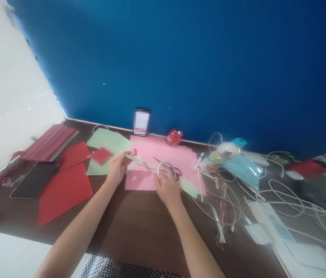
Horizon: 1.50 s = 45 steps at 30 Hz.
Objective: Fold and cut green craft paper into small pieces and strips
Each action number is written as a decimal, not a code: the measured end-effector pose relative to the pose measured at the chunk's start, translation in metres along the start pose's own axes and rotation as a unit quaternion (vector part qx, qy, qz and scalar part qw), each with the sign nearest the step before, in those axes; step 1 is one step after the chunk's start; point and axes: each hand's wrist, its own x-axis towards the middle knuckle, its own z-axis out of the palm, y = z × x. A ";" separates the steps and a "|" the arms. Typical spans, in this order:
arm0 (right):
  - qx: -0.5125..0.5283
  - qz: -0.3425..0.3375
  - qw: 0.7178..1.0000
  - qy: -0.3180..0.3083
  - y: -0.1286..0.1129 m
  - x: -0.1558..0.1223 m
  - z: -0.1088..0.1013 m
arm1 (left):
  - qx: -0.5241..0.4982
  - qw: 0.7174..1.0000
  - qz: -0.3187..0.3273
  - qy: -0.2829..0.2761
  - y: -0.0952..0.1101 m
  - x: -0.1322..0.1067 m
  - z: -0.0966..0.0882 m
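Note:
Pinched in the fingers of my left hand (117, 169) is the end of a pale strip (142, 162), which looks like tape. It stretches across to a white roll of tape (159, 168), gripped by my right hand (168, 188). Both hands are over or beside the pink paper (134, 184). Scissors (177, 173) with dark handles lie just past my right fingers, partly hidden by them. A small green paper piece (190, 188) is at the right of that hand. Left of my left hand, a red square (101, 155) rests on green paper (109, 139). Blur hides fine detail.
A phone (142, 122) leans on the blue wall, near a red jar-like object (174, 137). Red sheets (67, 191), a dark phone-like slab (34, 180) and a striped pink stack (49, 143) lie left. White cables (284, 197) and a light-blue packet (245, 168) crowd the right.

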 end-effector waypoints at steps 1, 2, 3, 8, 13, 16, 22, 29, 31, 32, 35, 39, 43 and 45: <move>-0.006 0.001 1.000 -0.006 0.001 0.000 0.001 | 0.001 1.000 0.000 -0.004 -0.001 0.000 -0.001; -0.011 0.002 1.000 -0.012 0.001 -0.001 0.002 | 0.001 1.000 -0.001 -0.007 -0.002 0.001 -0.001; -0.014 0.004 1.000 -0.015 0.002 -0.001 0.003 | 0.000 1.000 -0.001 -0.009 -0.002 0.001 -0.001; 0.002 -0.007 0.999 0.048 0.007 0.002 -0.001 | -0.003 1.000 -0.009 -0.003 -0.002 0.002 -0.001; 0.062 -0.040 0.992 0.107 0.013 0.003 -0.007 | 0.005 1.000 -0.011 0.012 -0.003 0.003 -0.002; 0.073 -0.107 0.987 0.096 0.016 0.004 -0.012 | 0.011 1.000 -0.008 0.017 -0.004 0.004 -0.003; 0.143 -0.221 0.964 0.041 0.015 0.007 -0.025 | 0.004 0.999 -0.001 0.032 -0.001 0.006 -0.005; 0.132 -0.212 0.968 0.000 0.016 0.007 -0.028 | 0.001 0.999 -0.010 0.037 0.001 0.007 -0.004; 0.125 -0.209 0.970 -0.008 0.017 0.007 -0.025 | -0.003 0.999 -0.017 0.046 0.002 0.007 -0.003; 0.122 -0.207 0.971 -0.011 0.017 0.007 -0.024 | -0.005 0.999 -0.021 0.050 0.002 0.007 -0.003; 0.119 -0.199 0.973 -0.022 0.018 0.006 -0.022 | -0.009 0.998 -0.029 0.058 0.003 0.007 -0.003; 0.110 -0.188 0.976 -0.021 0.018 0.007 -0.021 | -0.004 0.998 -0.030 0.058 0.004 0.007 -0.003; 0.108 -0.191 0.976 -0.015 0.019 0.007 -0.021 | 0.001 0.998 -0.033 0.060 0.005 0.006 -0.002; 0.109 -0.187 0.976 -0.014 0.019 0.007 -0.021 | 0.002 0.997 -0.035 0.062 0.005 0.006 -0.002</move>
